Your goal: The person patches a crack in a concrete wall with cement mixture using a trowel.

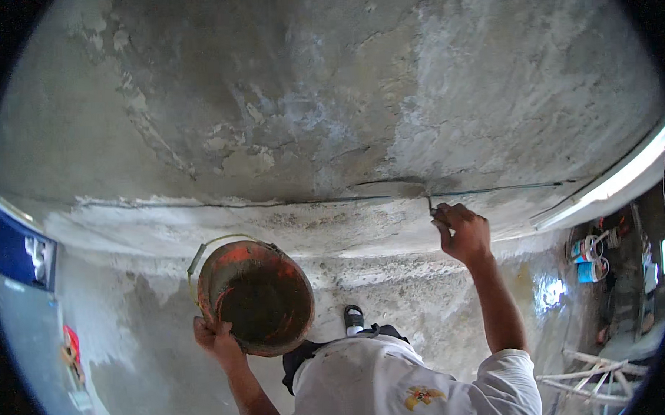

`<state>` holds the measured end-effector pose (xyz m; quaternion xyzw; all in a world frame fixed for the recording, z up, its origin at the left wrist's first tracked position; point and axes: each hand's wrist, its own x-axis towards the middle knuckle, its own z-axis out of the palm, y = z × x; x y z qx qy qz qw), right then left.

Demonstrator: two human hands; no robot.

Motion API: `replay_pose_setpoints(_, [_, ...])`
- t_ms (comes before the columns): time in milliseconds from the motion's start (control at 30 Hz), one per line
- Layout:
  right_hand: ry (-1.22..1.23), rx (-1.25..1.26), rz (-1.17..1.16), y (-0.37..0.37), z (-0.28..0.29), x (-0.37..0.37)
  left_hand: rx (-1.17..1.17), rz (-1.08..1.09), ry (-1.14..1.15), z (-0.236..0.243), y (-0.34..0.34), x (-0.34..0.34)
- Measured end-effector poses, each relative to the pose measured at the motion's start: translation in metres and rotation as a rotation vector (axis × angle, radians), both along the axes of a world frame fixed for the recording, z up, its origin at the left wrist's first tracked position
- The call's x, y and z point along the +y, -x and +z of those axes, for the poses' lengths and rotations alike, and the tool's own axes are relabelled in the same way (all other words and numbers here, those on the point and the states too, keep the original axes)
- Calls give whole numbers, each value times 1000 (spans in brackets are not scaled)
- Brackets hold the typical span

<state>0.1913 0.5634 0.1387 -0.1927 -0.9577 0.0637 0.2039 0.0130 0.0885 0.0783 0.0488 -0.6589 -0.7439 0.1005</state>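
Observation:
My left hand grips the rim of a red-stained bucket, its wire handle raised and dark grey mortar-like stuff inside. My right hand holds the thin handle of a trowel, whose flat blade lies against the grey plastered wall, at a long dark line like a groove or cable. Below this line a paler band of rough plaster runs across.
My sandalled foot stands on grey concrete. At the right are paint pails, a wooden frame and a bright window strip. A blue-framed panel and red items are at the left.

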Motion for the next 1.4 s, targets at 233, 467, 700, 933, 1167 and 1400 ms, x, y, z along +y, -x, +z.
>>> replay_pose_setpoints(233, [-60, 77, 97, -31, 33, 10, -13, 86, -7, -6, -25, -1])
replay_pose_setpoints(467, [-146, -26, 154, 37, 22, -11, -11, 121, 64, -12, -32, 12])
replay_pose_setpoints(700, [-243, 205, 184, 7, 44, 7, -10, 153, 49, -1, -49, 7])
replay_pose_setpoints(933, [48, 118, 410, -15, 31, -36, 2, 179, 240, -9, -37, 21])
replay_pose_setpoints(1167, [33, 84, 653, 46, -30, -128, 22, 26, 179, 25, -30, 22])
replay_pose_setpoints(1400, [-28, -41, 504, 75, -46, -203, 44, -69, 141, 34, -14, 4])
